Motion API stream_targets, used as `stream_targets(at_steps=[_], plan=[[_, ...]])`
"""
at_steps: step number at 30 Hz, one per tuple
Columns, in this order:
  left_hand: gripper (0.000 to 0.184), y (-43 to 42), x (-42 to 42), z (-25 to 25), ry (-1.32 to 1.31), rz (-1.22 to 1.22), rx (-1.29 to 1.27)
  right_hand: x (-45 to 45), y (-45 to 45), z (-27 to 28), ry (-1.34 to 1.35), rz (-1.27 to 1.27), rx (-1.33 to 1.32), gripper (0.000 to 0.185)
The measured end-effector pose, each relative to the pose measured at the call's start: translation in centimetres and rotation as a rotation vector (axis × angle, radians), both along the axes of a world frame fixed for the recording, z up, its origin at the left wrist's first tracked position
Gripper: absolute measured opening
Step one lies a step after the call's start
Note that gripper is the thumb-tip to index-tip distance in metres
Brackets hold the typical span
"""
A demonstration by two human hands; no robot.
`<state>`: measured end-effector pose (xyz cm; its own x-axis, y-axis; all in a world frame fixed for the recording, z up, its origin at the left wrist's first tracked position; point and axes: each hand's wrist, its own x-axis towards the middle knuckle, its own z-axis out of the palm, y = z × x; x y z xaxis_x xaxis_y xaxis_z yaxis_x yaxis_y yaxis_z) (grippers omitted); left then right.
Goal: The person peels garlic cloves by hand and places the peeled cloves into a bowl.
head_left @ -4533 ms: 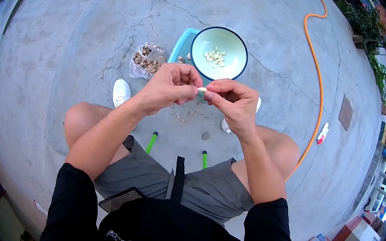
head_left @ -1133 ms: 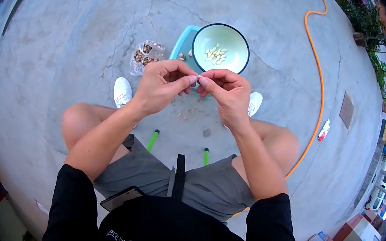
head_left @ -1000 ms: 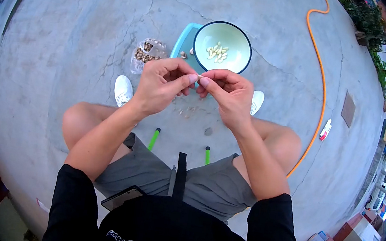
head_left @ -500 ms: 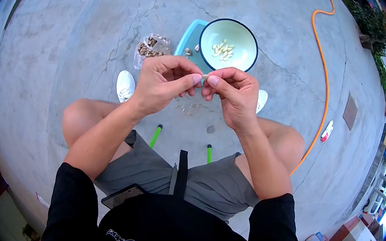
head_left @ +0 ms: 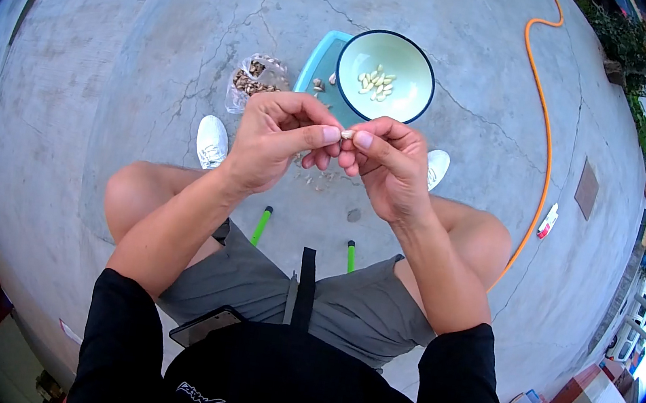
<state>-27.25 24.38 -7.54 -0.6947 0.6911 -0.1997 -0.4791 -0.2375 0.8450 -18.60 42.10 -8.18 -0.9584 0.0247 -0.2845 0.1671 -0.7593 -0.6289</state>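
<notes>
Between the fingertips of both hands is a small pale garlic clove [head_left: 347, 134]. My left hand [head_left: 286, 141] pinches it from the left with thumb and forefinger. From the other side my right hand [head_left: 387, 161] grips it the same way. Just beyond the hands, a white enamel bowl [head_left: 412, 66] with a dark rim holds several peeled garlic cloves [head_left: 376, 83]. It sits on a teal stool or tray [head_left: 308, 65], where a few unpeeled cloves [head_left: 319, 85] lie. My hands partly cover the teal surface.
A clear plastic bag [head_left: 275, 73] of brownish cloves lies left of the teal surface. Bits of peel [head_left: 318, 178] are scattered on the cracked concrete below my hands. An orange hose [head_left: 547, 141] runs along the right, near a small white-and-red packet [head_left: 548, 221].
Both hands keep their pinch, with the fingertips slightly lower and turned a little. More of the clove shows between them now.
</notes>
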Motion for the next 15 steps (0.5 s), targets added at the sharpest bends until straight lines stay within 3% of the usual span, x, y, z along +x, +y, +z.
stream_targets(at_steps=[10,15], plan=[[0.007,0.21,-0.06,0.26,0.013,-0.039,0.019,-0.05,0.18,0.12,0.003,0.020,-0.009,0.007],[0.007,0.46,0.16,0.14,0.118,-0.018,-0.047,-0.03,-0.05,0.00,0.001,0.006,0.110,0.013]])
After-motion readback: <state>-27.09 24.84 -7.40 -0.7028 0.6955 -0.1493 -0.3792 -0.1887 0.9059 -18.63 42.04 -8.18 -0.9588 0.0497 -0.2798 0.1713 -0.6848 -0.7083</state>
